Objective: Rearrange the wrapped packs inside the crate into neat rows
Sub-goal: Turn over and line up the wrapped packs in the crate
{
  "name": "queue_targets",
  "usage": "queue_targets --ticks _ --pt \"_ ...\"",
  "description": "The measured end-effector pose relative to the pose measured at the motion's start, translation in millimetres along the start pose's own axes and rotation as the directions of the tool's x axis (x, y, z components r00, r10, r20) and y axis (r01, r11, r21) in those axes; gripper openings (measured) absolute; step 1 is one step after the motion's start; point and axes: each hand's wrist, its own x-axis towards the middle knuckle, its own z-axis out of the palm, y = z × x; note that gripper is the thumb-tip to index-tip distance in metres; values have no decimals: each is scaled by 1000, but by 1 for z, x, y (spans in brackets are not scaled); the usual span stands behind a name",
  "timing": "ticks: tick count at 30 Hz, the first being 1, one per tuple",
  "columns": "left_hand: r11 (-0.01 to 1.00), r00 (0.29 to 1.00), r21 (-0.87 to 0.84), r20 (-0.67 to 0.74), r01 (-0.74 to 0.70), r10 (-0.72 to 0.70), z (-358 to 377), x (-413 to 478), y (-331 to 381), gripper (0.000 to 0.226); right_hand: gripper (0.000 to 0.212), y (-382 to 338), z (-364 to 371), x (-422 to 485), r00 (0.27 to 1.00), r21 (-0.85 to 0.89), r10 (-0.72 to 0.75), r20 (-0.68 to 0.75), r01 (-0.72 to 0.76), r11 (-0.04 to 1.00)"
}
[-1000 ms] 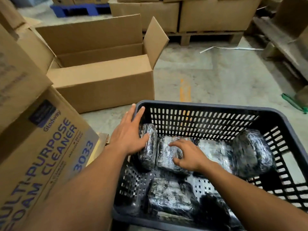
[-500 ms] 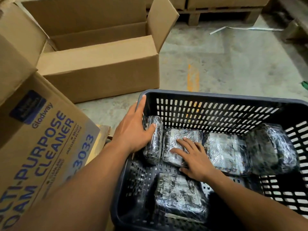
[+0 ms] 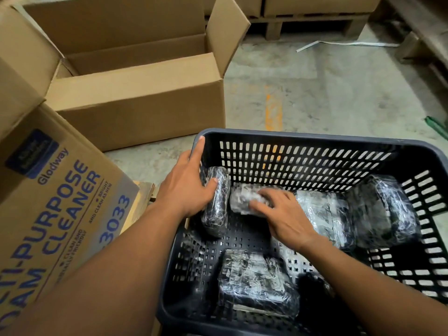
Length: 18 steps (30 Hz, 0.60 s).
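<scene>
A dark slotted plastic crate [image 3: 303, 138] holds several packs wrapped in clear film. My left hand [image 3: 186, 187] rests over the crate's far left corner, thumb pressed on an upright pack [image 3: 217, 214] standing on edge against the left wall. My right hand [image 3: 283, 214] lies on a second pack [image 3: 242, 200] beside it, which is tilted and blurred. Two more packs [image 3: 324, 214] [image 3: 383, 212] lie along the far wall to the right. Another pack [image 3: 254, 284] lies alone near the front.
An open cardboard box [image 3: 135, 107] stands on the concrete floor beyond the crate. A printed foam-cleaner carton [image 3: 55, 204] leans at the left. Wooden pallets with cartons [image 3: 315, 23] line the back. A loose white strip [image 3: 344, 43] lies on the floor.
My right hand has turned the second pack, which now sits tilted and shorter against the far wall. The left hand keeps steadying the upright pack. The view tilted down slightly.
</scene>
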Motion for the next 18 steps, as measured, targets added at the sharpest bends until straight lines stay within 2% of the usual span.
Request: queue_targets --ticks 2,3,6,8,11,13,16,18 --pt "1000 1000 14 -2 1 -1 0 -1 1 99 38 6 -15 17 993 29 94 -74 -93 995" --pt "1000 1000 21 -3 1 -1 0 -1 2 99 39 10 -23 24 994 4 92 -64 -92 996" --pt "999 1000 42 4 0 -1 -1 0 2 99 56 22 -34 27 989 -72 89 118 -81 994" --pt "997 1000 78 7 3 -3 -1 0 1 99 69 24 -34 23 976 -31 142 166 -138 990" --pt "977 1000 214 -14 -8 12 0 0 3 98 73 23 -40 30 976 146 172 136 -191 971" --pt "954 997 297 -41 -47 62 1 -1 5 97 71 26 -52 37 967 320 210 144 -246 915" --pt "905 976 389 -57 -174 212 1 -3 8 92 65 30 -80 41 953 609 209 220 -302 733" --pt "877 959 411 -21 -249 282 2 -3 14 90 58 34 -102 40 950 712 181 255 -311 630"
